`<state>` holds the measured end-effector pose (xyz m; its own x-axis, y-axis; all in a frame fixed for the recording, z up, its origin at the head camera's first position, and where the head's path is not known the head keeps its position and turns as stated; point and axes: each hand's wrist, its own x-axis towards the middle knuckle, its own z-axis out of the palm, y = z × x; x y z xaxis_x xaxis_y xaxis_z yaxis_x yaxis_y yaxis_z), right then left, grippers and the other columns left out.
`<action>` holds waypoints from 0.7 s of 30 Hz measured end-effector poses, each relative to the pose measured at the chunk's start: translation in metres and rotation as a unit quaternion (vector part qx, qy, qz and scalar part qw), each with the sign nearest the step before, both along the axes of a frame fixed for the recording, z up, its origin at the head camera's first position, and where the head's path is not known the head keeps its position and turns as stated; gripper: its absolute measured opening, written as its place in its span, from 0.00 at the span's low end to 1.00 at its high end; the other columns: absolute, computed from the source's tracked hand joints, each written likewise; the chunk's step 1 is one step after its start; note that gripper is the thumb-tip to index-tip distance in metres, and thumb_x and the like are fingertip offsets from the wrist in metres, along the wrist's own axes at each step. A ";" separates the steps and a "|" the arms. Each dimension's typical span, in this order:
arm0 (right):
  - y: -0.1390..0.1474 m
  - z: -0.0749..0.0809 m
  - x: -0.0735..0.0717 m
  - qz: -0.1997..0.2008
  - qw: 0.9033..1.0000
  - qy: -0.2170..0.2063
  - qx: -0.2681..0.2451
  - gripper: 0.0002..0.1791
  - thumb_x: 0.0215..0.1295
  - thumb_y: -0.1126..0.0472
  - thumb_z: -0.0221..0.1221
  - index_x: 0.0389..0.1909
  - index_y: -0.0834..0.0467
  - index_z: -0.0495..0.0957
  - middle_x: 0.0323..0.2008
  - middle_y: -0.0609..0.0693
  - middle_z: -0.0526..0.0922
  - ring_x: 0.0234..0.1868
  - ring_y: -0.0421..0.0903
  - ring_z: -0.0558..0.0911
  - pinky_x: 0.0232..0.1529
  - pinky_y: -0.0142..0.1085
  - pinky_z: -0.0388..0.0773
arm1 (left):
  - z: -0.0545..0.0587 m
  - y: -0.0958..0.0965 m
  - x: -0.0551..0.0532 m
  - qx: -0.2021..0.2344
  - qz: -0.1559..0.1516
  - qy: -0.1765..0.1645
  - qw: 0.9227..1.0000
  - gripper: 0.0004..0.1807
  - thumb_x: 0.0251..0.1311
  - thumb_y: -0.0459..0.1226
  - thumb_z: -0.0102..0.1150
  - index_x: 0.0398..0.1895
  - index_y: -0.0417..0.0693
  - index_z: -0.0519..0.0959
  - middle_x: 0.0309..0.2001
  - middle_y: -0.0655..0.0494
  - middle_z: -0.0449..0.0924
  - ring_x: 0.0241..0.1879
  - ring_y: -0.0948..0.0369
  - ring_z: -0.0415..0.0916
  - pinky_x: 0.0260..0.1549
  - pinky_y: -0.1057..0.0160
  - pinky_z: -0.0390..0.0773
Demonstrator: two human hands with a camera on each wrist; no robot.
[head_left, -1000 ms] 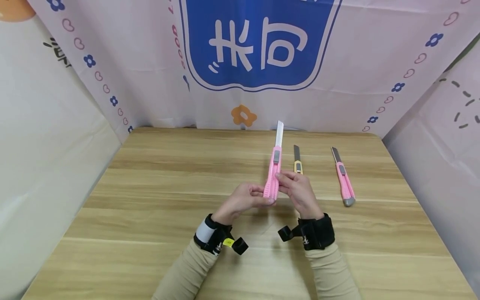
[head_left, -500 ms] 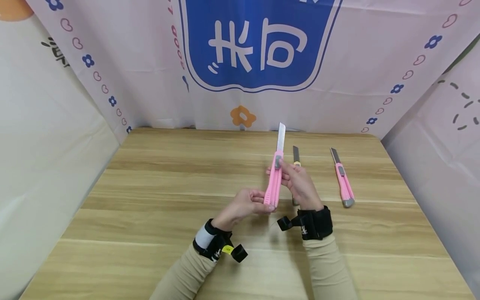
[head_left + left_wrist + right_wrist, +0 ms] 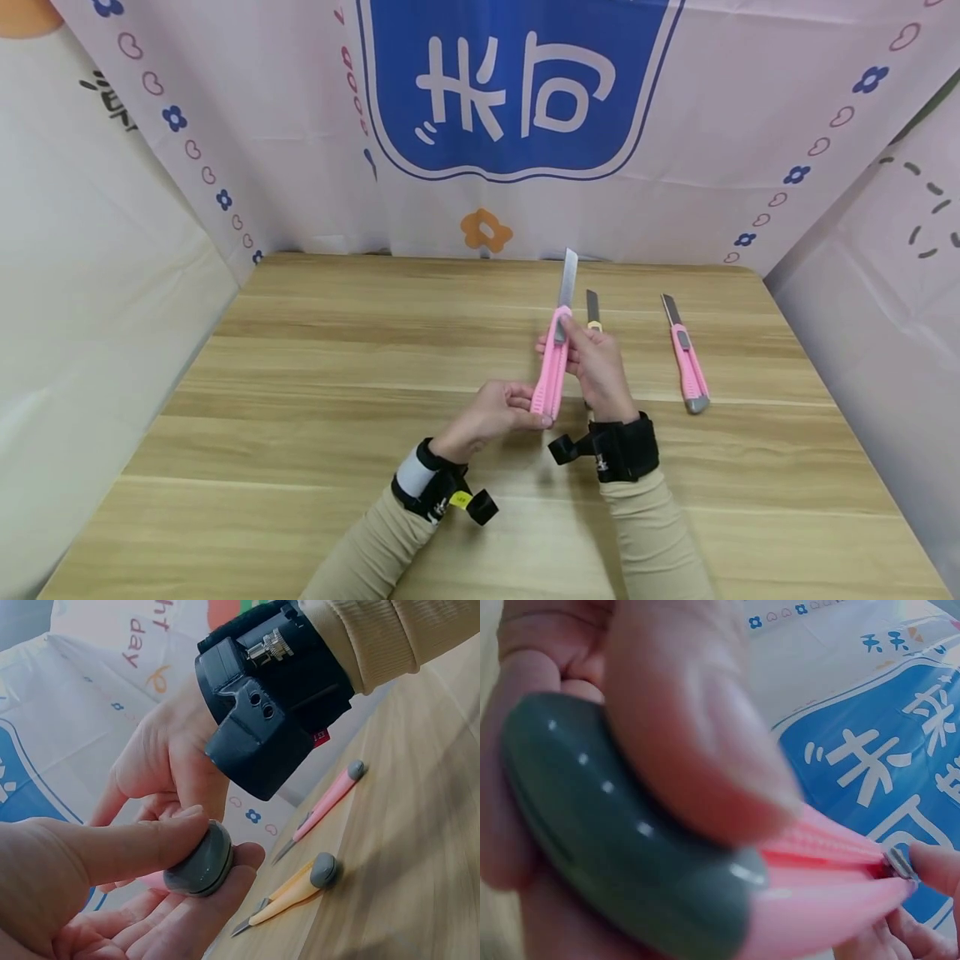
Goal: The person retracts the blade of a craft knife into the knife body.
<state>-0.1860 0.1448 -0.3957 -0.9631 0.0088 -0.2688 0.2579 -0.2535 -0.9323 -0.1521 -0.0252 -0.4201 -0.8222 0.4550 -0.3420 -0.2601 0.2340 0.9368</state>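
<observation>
One pink utility knife (image 3: 553, 372) lies between both hands' grips, its long axis running forward from the left hand (image 3: 491, 414), which pinches its grey end cap (image 3: 201, 862), to the right hand (image 3: 600, 368), gripping nearer the extended blade (image 3: 568, 279), thumb at the slider (image 3: 560, 332)

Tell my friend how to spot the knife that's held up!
Find the wooden table in front of the curtain with the blue sign. Look near its middle for a pink cutter, blade out. The yellow cutter and other pink cutter lie on the table; only this one is in the air.
</observation>
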 end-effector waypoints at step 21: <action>-0.009 -0.008 0.000 -0.071 0.995 0.068 0.011 0.25 0.70 0.55 0.56 0.52 0.75 0.75 0.20 0.46 0.88 0.24 0.38 0.88 0.33 0.31 0.88 | -0.001 -0.002 -0.001 0.005 -0.029 0.006 1.000 0.17 0.53 0.29 0.66 0.48 0.34 0.81 0.43 0.38 0.86 0.34 0.66 0.82 0.43 0.66 0.87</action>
<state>-0.1857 0.1363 -0.4032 -0.9792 0.1521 -0.1346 0.0923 -0.2568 -0.9620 -0.1531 -0.0273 -0.4216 -0.7978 0.5057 -0.3284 -0.2359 0.2395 0.9418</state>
